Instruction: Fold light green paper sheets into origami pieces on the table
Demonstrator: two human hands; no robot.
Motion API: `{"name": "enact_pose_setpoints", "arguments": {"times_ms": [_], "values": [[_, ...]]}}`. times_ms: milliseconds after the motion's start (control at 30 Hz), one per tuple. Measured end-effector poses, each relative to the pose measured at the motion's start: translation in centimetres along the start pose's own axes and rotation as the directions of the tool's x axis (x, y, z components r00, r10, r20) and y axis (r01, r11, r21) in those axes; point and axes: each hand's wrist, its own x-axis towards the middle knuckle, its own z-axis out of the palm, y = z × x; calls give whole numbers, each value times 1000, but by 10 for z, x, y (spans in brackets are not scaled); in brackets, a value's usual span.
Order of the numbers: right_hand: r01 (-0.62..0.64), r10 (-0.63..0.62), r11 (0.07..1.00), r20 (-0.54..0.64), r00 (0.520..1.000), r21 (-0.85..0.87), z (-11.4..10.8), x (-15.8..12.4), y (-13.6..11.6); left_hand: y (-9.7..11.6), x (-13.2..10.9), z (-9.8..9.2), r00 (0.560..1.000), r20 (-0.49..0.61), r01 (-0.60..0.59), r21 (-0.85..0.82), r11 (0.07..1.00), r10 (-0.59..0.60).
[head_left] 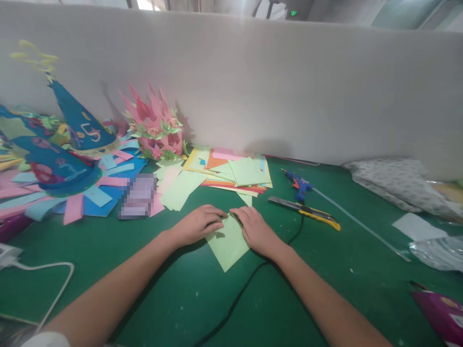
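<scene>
A pale green sheet of paper lies on the green table, turned so one corner points toward me. My left hand presses its fingers together at the sheet's far left edge, close to the top corner. From the other side my right hand grips the same far corner, its fingertips almost meeting those of the left. The fingers partly cover that corner, so any fold there is hard to make out.
A yellow box cutter and a blue glue gun lie to the right; the gun's black cord runs toward me. Coloured paper sheets are stacked at the back. Pink paper crowns and blue cone hats stand left.
</scene>
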Motion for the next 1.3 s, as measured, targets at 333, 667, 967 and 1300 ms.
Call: {"name": "enact_pose_setpoints", "arguments": {"times_ms": [333, 667, 967, 1300], "values": [[31, -31, 999, 4, 1000, -25, -3, 1, 0, 2, 3, 2, 997, 33, -75, 178, 981, 70], [25, -24, 999, 25, 999, -43, -2, 0, 0, -2, 0, 5, 997, 17, -71, 154, 986, 69], [20, -20, 1000, -8, 1000, -21, -1, 1, 1, -4, -1, 7, 998, 3, -61, 148, 987, 61], [-8, 9, 992, 10, 1000, -124, -3, 0, 1, -3, 0, 8, 998, -18, -52, 181, 982, 56]]}}
